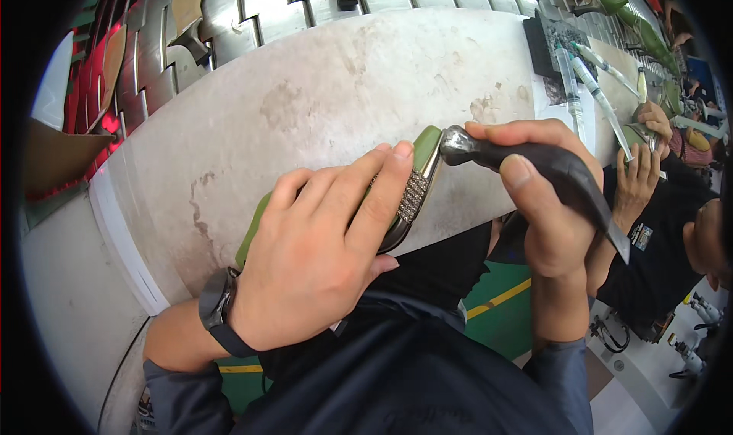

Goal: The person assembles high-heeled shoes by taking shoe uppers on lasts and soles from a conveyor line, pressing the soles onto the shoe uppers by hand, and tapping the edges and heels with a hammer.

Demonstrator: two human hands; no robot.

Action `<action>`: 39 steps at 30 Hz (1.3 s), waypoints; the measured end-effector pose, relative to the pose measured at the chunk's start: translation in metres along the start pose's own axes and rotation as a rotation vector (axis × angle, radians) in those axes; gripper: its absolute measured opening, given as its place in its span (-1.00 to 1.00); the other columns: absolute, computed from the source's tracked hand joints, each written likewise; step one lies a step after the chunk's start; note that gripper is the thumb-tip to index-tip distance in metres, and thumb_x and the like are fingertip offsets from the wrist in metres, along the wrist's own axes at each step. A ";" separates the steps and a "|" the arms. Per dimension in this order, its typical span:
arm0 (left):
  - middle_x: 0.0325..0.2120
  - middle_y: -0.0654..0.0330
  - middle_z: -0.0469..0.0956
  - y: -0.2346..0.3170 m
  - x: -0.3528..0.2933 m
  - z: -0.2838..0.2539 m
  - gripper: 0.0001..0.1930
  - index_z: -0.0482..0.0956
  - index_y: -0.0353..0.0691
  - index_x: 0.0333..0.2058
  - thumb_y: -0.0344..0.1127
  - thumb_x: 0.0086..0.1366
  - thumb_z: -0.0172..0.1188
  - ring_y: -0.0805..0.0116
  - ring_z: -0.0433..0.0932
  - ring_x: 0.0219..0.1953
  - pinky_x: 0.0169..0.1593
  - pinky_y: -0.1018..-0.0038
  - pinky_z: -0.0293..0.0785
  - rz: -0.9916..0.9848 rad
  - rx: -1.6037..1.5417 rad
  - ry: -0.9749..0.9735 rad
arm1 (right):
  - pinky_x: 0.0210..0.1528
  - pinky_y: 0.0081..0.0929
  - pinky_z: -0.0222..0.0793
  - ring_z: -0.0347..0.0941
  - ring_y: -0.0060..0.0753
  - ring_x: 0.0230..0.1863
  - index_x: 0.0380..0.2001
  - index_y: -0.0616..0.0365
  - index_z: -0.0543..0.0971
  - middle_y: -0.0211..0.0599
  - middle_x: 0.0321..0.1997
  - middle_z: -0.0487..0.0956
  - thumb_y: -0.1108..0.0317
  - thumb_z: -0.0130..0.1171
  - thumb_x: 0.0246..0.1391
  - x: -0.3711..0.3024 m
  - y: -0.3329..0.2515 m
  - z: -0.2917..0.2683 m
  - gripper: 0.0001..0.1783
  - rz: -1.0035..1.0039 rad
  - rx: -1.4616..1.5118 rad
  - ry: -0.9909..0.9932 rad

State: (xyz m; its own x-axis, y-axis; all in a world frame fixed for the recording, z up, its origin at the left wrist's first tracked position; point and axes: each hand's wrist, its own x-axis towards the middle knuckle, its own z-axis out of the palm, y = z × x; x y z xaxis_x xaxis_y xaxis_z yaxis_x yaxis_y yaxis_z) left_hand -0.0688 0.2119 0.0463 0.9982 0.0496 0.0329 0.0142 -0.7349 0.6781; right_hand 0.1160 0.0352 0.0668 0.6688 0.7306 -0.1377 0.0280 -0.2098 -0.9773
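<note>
On the pale worktable lies a green shoe (pixel 426 149), its pointed end toward the far right. A band of small sparkling stones (pixel 413 197) crosses it near that end. My left hand (pixel 301 259) is closed over the shoe from above and hides much of it. In my right hand (pixel 553 213) is a dark shoemaker's hammer (pixel 546 168), gripped at its head. Its round, shiny metal face is at the shoe's pointed end, touching or very close. The hammer's flat wedge end points down to the right; I cannot see a handle.
Beyond the worktable (pixel 382 68) runs a metal slat conveyor (pixel 279 7) carrying a tan shoe part (pixel 188 3). A black block (pixel 544 49) and syringes (pixel 599 95) lie at the right. Close by on the right, a co-worker's hands (pixel 637 179) are busy. Red light glows at far left.
</note>
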 end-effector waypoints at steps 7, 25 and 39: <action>0.22 -0.09 0.49 0.001 -0.005 -0.001 0.20 0.17 -0.39 0.49 -0.42 -0.18 0.61 -0.05 0.54 0.09 0.17 0.16 0.38 0.005 0.019 0.029 | 0.11 -0.38 0.63 0.74 -0.23 0.04 -0.08 0.33 0.66 -0.02 -0.04 0.76 0.57 0.41 0.09 -0.025 -0.011 0.007 -0.71 -0.158 -0.156 -0.195; 0.17 -0.11 0.50 -0.003 -0.014 0.004 0.14 0.12 -0.36 0.51 -0.42 -0.06 0.55 -0.09 0.52 0.12 0.19 0.18 0.38 0.063 0.019 0.092 | 0.02 -0.23 0.74 0.71 0.08 -0.05 -0.19 0.39 0.70 0.05 -0.09 0.72 0.51 0.55 -0.19 -0.079 0.021 0.066 -0.59 -0.698 -0.549 -0.013; -0.02 -0.10 0.67 -0.042 -0.042 -0.001 -0.55 0.56 -0.43 0.20 -0.28 0.43 0.26 -0.01 0.64 0.00 0.13 0.24 0.52 0.014 -0.271 0.176 | 0.00 -0.24 0.71 0.71 0.06 -0.06 -0.11 0.34 0.68 0.05 -0.03 0.72 0.50 0.53 -0.16 -0.093 0.024 0.086 -0.55 -0.740 -0.633 0.031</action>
State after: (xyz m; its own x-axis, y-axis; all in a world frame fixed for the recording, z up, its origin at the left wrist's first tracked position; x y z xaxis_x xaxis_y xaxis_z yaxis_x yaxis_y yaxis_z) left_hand -0.1117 0.2413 0.0166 0.9726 0.1740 0.1539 -0.0391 -0.5302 0.8470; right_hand -0.0094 0.0180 0.0422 0.3400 0.8029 0.4896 0.8374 -0.0216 -0.5462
